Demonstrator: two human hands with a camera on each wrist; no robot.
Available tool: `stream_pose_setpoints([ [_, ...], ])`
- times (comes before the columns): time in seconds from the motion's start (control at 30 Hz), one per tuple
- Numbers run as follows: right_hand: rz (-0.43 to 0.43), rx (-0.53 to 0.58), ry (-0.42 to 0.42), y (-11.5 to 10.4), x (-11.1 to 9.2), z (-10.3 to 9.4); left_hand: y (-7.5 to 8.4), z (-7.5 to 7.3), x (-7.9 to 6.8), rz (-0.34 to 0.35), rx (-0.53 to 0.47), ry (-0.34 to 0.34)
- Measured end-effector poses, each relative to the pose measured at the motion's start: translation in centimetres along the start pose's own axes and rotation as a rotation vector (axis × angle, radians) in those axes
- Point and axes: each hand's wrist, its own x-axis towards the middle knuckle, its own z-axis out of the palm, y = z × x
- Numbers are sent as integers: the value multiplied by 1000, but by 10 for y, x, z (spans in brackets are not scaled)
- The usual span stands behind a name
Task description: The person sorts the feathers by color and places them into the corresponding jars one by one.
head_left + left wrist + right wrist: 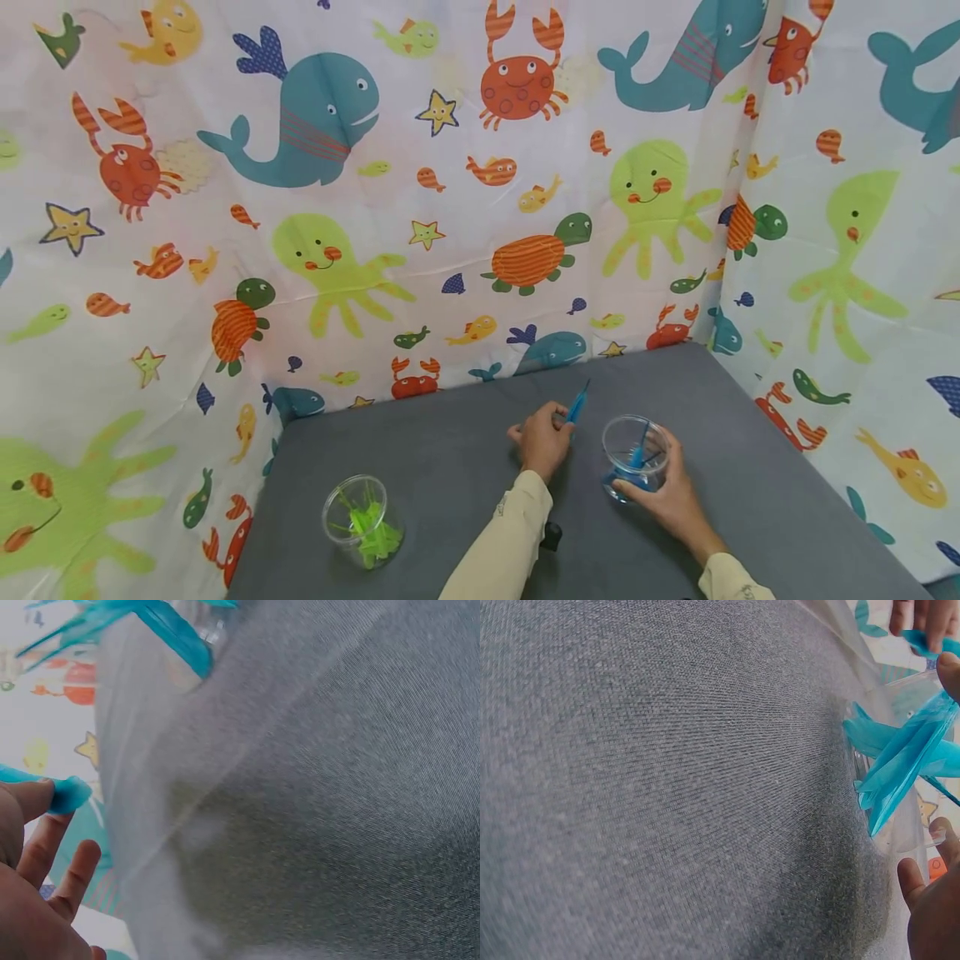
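My left hand (545,439) pinches a slim blue piece (577,407) between thumb and fingers, its thin tip pointing up and away. In the left wrist view the blunt end of this piece sticks out past the thumb, and the other fingers are loosely spread. To the right, my right hand (675,496) grips a clear plastic cup (613,446) round its side, thumb at the front. Several more blue pieces (904,761) stand in that cup, with broad leaf-like ends down and thin stems up. The left hand is just left of the cup, apart from it.
A second clear cup (333,527) holding several bright green pieces (372,532) stands at the left of the grey table (450,467). Behind and at both sides hangs a white curtain (450,200) printed with sea animals. A small black object (551,536) shows beside the left sleeve.
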Motion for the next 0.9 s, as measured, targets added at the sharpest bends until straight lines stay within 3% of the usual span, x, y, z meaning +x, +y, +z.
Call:
stream_pose_setpoints([
  [0.47,19,16,-15,-5,-1,0,27,-27,-6,25,-297,-28],
  [0.9,34,6,-14,-8,0,0,55,-32,-16,41,-382,-83],
])
